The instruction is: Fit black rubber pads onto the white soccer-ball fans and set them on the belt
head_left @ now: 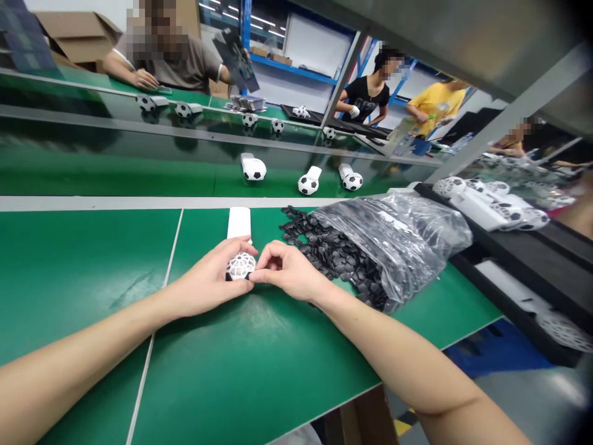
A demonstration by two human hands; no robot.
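Note:
A white part with a round lattice ball end (241, 264) and a flat white tab (239, 223) lies on the green table (208, 371). My left hand (217, 275) is wrapped round the ball end from the left, thumb at its lower edge. My right hand (287, 272) pinches at the ball's lower right edge, where dark pieces sit in the lattice; whatever is between its fingertips is too small to make out. Black pentagonal pieces (340, 253) spill from a clear plastic bag (398, 235) to the right of my hands.
Beyond the white rail (115, 203), finished-looking black-and-white ball parts (254, 168) lie on a green belt (162, 170). More white parts fill a black tray (563, 232) at right. Several people sit across the line, one (185, 65) at back left. A slanted metal post (504, 111) stands at right.

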